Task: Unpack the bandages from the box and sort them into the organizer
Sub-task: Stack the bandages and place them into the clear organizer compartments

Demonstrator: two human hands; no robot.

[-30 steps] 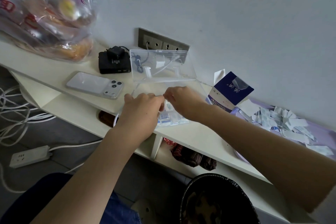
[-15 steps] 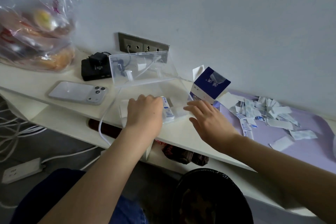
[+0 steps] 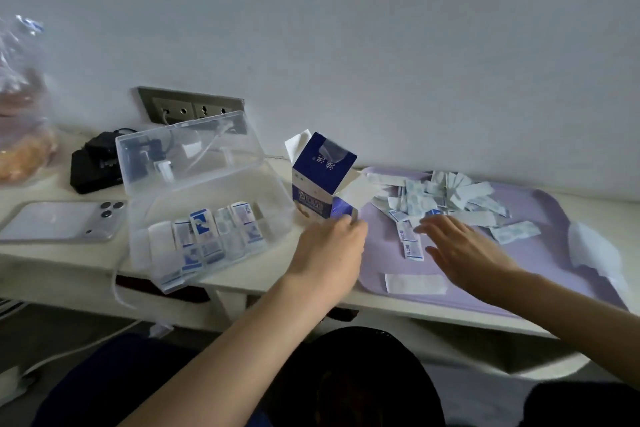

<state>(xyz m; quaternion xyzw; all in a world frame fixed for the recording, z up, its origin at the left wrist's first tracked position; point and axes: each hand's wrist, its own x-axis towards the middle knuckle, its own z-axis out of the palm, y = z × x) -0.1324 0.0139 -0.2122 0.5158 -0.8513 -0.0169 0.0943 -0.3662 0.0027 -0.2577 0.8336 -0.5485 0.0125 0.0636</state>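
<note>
A clear plastic organizer (image 3: 272, 210) stands with its lid up on the white shelf. A row of wrapped bandages (image 3: 207, 236) stands along its near side. Right of it is the opened blue bandage box (image 3: 323, 177), upright. A loose pile of bandages (image 3: 450, 194) lies on the purple tray (image 3: 540, 253). My left hand (image 3: 329, 246) hovers at the box's base, its fingers loosely bent, and I see nothing in it. My right hand (image 3: 460, 246) is spread flat just above the tray, beside two bandages (image 3: 408, 239) near the pile.
A phone (image 3: 62, 222) lies face down at the left, behind it a black charger (image 3: 93, 166) and a wall socket (image 3: 190, 107). A bag of bread (image 3: 20, 135) is at far left. White paper (image 3: 592, 250) sits on the tray's right; a wide white strip (image 3: 415, 282) lies near its front edge.
Both hands have left the organizer and moved right. The left hand let go of the bandages in the organizer and is now by the blue box; the right hand reached over the tray.
</note>
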